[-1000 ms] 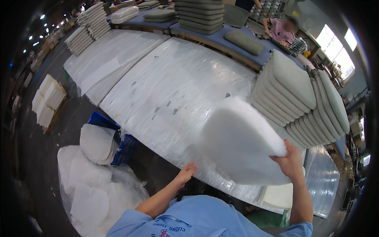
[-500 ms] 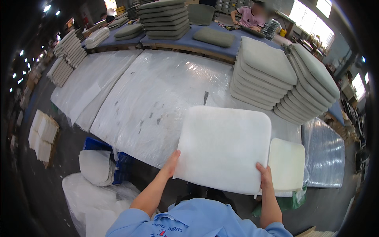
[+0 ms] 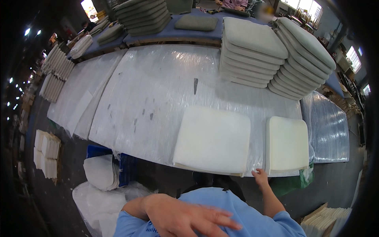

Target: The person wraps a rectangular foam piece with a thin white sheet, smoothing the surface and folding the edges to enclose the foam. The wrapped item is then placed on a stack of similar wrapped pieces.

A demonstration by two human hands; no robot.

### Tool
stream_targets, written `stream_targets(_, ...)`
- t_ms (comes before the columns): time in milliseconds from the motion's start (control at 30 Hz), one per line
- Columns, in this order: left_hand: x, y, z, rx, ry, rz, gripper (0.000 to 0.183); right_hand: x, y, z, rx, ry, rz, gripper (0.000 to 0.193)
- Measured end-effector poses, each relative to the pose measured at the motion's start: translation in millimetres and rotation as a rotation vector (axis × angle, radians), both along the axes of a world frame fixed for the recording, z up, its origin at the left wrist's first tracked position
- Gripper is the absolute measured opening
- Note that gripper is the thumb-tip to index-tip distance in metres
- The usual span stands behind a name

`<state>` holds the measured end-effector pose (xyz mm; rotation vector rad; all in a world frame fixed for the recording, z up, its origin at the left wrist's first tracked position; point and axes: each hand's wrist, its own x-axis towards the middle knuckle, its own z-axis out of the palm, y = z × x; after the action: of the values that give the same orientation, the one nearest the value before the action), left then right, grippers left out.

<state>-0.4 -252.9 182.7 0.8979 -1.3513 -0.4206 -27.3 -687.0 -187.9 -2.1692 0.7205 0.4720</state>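
Observation:
A white square cushion pad with rounded corners lies flat on the plastic-wrapped table, its near side at the front edge. To its right, across a narrow gap, rests a cream foam pad. My right hand is at the table's front edge between the two pads, fingers apart and holding nothing. Over my blue shirt, close to the camera, my left hand is open and empty, its fingers spread and slightly blurred.
Two tall stacks of grey-green cushions stand at the far right of the table. Behind runs a blue-topped bench with more cushions and a person working. Lower left are a blue crate and white sheets. Stacked pieces sit lower right.
The white cushion pad was held in both hands and now lies on the table, let go. My left hand has drawn back to my chest; my right hand has moved just off the pad.

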Motion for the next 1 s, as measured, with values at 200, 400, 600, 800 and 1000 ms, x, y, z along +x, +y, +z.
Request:
stream_targets(200, 4, 84, -40, 0.193, 0.16, 0.228, 0.014, -44, -5, -22, 0.238, 0.145, -0.13, 0.035)
stream_targets(400, -16, 92, 8, 0.804, -0.22, 0.16, 0.023, -78, -32, -2, 0.198, 0.305, -0.22, 0.03)
stream_targets(600, -30, 82, 19, 0.961, -0.365, 0.365, 0.032, -65, -28, 9, 0.216, 0.35, -0.317, 0.031)
stream_targets(800, -25, 84, 34, 1.272, -0.49, 0.347, 0.027, -40, -6, 2, 0.327, 0.327, -0.139, 0.027)
stream_targets(1000, -29, 98, 33, 0.964, -0.323, 0.43, 0.023, -23, 15, -6, 0.268, 0.323, 0.03, 0.033)
